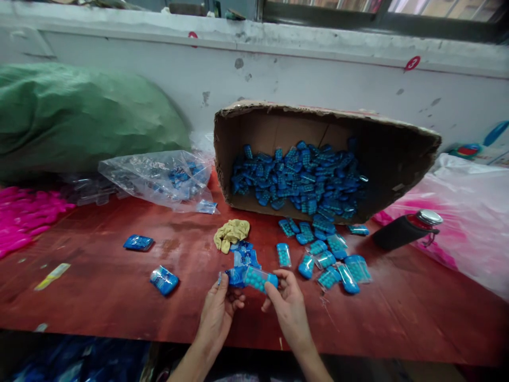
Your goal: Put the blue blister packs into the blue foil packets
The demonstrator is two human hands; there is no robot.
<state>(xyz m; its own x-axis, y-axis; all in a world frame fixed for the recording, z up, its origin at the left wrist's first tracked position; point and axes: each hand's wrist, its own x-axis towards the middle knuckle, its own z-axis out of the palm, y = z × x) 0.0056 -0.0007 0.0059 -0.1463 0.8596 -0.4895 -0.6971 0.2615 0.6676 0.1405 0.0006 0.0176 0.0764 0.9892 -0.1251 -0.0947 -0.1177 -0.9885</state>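
Observation:
My left hand [218,307] pinches a blue printed wrapper [237,277]. In my right hand [288,302] is a small clear plastic case [256,279] with a blue cap and turquoise balls inside. The far end of the case meets the wrapper's edge; I cannot tell how far it is inside. More blue printed wrappers [245,254] lie just beyond my hands. Two cases in printed wrappers, one nearer [164,280] and one farther [138,242], rest to the left. Several unwrapped cases [326,260] are scattered to the right.
A cardboard box [397,204] on its side holds many more cases. Around it are a crumpled yellow cloth-like piece [233,233], a clear bag of wrappers [159,178], pink pieces [27,215], a green sack [87,116], a black bottle [401,232] and a yellow-handled cutter [52,276].

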